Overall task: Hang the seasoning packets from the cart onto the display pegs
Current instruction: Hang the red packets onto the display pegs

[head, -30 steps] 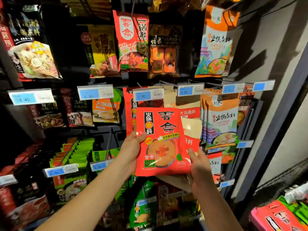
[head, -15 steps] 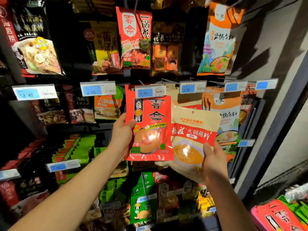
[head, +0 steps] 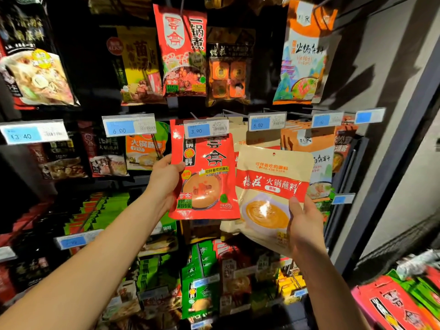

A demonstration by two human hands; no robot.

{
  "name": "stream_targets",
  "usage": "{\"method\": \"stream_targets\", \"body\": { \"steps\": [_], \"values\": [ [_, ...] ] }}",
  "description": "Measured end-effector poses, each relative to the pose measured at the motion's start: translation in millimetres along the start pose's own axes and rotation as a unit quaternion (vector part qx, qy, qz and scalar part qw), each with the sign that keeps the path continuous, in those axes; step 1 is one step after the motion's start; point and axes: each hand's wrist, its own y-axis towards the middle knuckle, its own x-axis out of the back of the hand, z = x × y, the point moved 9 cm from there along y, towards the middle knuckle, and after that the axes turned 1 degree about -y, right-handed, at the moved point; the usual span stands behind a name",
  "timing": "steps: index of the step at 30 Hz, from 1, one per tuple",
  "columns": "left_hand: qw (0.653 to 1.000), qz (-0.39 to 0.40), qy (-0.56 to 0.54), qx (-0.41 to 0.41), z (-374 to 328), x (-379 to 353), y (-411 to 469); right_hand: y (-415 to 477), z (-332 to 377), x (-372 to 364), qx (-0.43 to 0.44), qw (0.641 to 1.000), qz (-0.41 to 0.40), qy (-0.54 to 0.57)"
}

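My left hand [head: 164, 179] grips the left edge of a red seasoning packet [head: 207, 172], whose top sits behind the 3.90 price tag [head: 206, 128] at the peg. To its right, my right hand [head: 303, 222] holds a cream packet with a red band [head: 271, 186] by its lower right corner, thumb on the front. The cream packet is tilted and overlaps the cream packets hanging under the 6.80 tag [head: 266, 122]. The peg itself is hidden behind the tag.
Pegged rows of packets fill the dark rack above, left and below. A grey wall and dark post [head: 390, 175] border the rack on the right. Red and green packets lie in the cart [head: 404, 303] at the lower right.
My left hand raised the red packet up to the 3.90 tag. My right hand, which held both stacked packets, drew the cream packet out to the right.
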Motion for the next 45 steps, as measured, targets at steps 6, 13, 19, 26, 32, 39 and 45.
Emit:
{"method": "stream_targets", "body": {
  "steps": [6,13,19,26,32,39,45],
  "values": [
    [0.999,-0.018,0.000,0.031,3.5,3.6,5.0,0.5,0.5,1.9,-0.005,1.000,-0.002,0.005],
    [0.999,-0.007,0.049,-0.003,-14.2,-2.2,5.9,-2.3,8.5,4.8,0.002,1.000,-0.002,0.002],
    [0.997,-0.069,0.010,0.024,-6.3,4.5,6.9,-4.5,14.2,8.2,0.010,1.000,-0.001,0.000],
    [0.996,-0.078,0.021,0.040,0.3,7.6,13.6,-5.5,15.9,8.7,0.003,1.000,-0.005,0.005],
    [0.994,-0.092,0.045,-0.042,-6.3,11.4,31.9,-7.2,17.9,7.6,0.007,1.000,-0.007,-0.003],
    [0.934,-0.225,0.244,-0.131,1.9,38.1,28.1,-11.4,16.0,15.4,0.011,1.000,-0.004,-0.019],
    [0.967,0.089,0.199,-0.135,13.8,-68.8,-25.2,-9.1,3.8,11.8,0.004,0.999,-0.009,-0.031]
  ]
}}
